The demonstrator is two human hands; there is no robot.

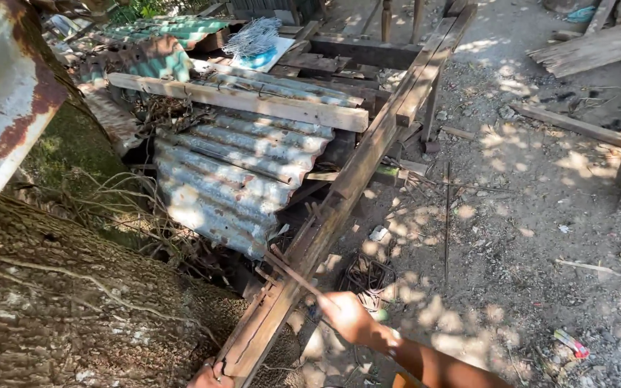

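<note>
Right hand (pixel 348 316) grips thin rod (pixel 292 271) | left hand (pixel 208 375) seemingly holds wooden frame (pixel 353 172) | dirt yard (pixel 533 237)

Right hand (pixel 348 316) grips a thin rod (pixel 292 271) over a long wooden beam (pixel 353 176).

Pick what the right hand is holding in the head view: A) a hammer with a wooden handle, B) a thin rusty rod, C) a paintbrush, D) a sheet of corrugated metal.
B: the right hand is closed around a thin rusty rod that slants up and left over the long wooden beam; the left hand sits at the beam's near end.
</note>
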